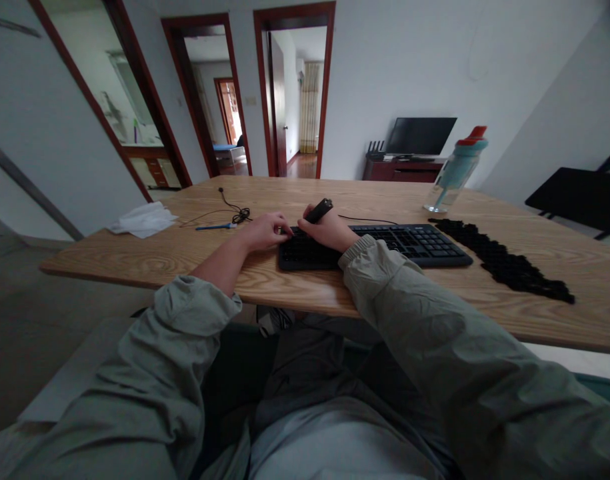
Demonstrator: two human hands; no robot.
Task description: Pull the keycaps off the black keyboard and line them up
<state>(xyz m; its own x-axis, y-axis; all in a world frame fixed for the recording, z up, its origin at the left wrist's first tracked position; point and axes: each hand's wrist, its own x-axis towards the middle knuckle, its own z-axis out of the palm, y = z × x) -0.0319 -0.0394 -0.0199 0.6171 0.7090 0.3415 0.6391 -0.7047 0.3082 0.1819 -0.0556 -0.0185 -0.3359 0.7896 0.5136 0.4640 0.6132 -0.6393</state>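
A black keyboard lies on the wooden table in front of me. My right hand is over its left half, wrapped round a thick black cylindrical tool. The tool's upper end sticks up out of the fist; its lower end is hidden by my fingers. At the keyboard's top left corner is my left hand, its thumb and fingertips pinched together at the edge. What is between those fingertips, if anything, is too small to make out. My right forearm covers part of the middle keys.
On the table, small black pieces form a long band right of the keyboard. Behind them stands a clear bottle with a red-topped lid. Leftward lie a coiled black cable, a blue brush-like stick and white cloth or tissue.
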